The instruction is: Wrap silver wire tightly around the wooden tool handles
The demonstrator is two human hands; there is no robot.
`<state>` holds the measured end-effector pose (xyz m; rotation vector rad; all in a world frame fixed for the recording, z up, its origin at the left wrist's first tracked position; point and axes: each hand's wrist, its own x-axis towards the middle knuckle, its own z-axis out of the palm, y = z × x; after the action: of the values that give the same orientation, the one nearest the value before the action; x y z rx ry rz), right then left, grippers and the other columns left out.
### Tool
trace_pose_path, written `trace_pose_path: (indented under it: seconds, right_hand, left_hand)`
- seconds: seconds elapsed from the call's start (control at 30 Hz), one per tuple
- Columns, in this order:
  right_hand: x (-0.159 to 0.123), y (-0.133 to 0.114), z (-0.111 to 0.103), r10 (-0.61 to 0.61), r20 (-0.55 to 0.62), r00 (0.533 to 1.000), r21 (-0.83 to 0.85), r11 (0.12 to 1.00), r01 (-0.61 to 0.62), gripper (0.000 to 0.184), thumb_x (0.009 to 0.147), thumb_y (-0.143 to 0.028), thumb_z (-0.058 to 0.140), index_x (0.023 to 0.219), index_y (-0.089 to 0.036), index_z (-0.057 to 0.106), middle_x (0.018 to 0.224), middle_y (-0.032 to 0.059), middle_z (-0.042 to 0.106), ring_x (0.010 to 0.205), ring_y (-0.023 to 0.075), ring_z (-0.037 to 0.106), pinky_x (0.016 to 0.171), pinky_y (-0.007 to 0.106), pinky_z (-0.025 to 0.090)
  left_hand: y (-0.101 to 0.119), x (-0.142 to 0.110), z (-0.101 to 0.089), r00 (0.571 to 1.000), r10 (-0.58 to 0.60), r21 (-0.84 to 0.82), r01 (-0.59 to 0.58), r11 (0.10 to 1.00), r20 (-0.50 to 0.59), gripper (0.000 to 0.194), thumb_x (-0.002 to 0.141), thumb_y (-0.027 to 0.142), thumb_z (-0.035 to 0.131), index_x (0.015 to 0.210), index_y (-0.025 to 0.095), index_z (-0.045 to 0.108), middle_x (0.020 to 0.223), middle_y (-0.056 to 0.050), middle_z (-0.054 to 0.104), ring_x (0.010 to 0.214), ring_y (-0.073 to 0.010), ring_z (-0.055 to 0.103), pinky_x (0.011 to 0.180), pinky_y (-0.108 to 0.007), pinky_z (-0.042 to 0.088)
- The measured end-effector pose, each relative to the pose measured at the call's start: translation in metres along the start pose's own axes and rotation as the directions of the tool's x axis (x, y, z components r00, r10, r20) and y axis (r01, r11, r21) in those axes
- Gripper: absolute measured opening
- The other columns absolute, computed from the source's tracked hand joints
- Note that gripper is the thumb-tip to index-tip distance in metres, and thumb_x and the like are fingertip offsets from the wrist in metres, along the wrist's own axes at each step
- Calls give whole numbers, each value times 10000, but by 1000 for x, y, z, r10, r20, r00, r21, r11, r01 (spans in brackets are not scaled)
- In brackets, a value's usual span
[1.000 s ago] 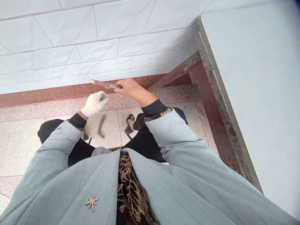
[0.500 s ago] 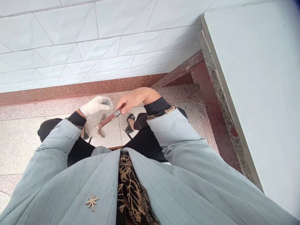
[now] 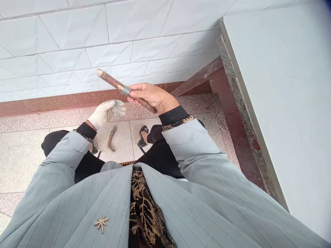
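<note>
A brown wooden stick [image 3: 111, 81] is pinched in my bare right hand [image 3: 152, 95], slanting from upper left to lower right above the floor. Grey wire [image 3: 126, 90] is wound around it just beside my fingertips, and a thin loose strand seems to hang there. My left hand [image 3: 108, 112], in a white knit glove, is below and left of the stick, apart from it. Its fingers reach rightward, loosely bent, with nothing visible in them. On the floor under the left hand lies a shorter brown stick [image 3: 111, 140], with a greyish band near its upper end.
A white tiled wall [image 3: 129, 51] with a reddish base strip stands ahead. To the right is a white-topped table [image 3: 279, 86] on a dark red frame [image 3: 232, 127]. A thin cable [image 3: 220, 122] lies on the floor near it. My shoe [image 3: 142, 136] rests on the tiles.
My right hand has raised and turned the stick, so its far end now points up and left instead of down. My left hand's fingers have loosened and rotated, showing more palm.
</note>
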<state>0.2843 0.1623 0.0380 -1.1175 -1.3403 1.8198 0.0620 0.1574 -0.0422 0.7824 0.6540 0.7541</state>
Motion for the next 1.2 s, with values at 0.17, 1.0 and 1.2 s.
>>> trace_pose_path:
  seconds: [0.17, 1.0, 1.2]
  right_hand:
    - [5, 0, -7, -32, -75, 997, 34, 999, 34, 195, 950, -222, 734, 834, -167, 588, 654, -29, 575, 518, 56, 449, 461, 172, 346]
    - [46, 49, 9, -262, -298, 918, -372, 917, 141, 222, 760, -61, 710, 878, -193, 577, 800, -12, 610, 774, 149, 574, 771, 321, 526]
    - [44, 46, 14, -282, -211, 936, -370, 909, 190, 246, 728, -45, 709, 873, -199, 581, 817, -8, 644, 819, 169, 611, 851, 354, 541]
  left_hand:
    - [-1, 1, -5, 1000, -13, 27, 13, 1000, 4, 246, 806, 234, 738, 983, 65, 770, 890, -137, 800, 837, -231, 779, 803, -369, 652]
    - [4, -8, 11, 987, -57, 198, 86, 976, -149, 180, 804, 209, 792, 883, 115, 660, 763, -52, 733, 676, -149, 730, 688, -292, 624]
    - [3, -9, 12, 979, -68, 206, 108, 973, -190, 139, 820, 197, 745, 886, 119, 651, 723, -62, 743, 613, -143, 716, 647, -280, 613]
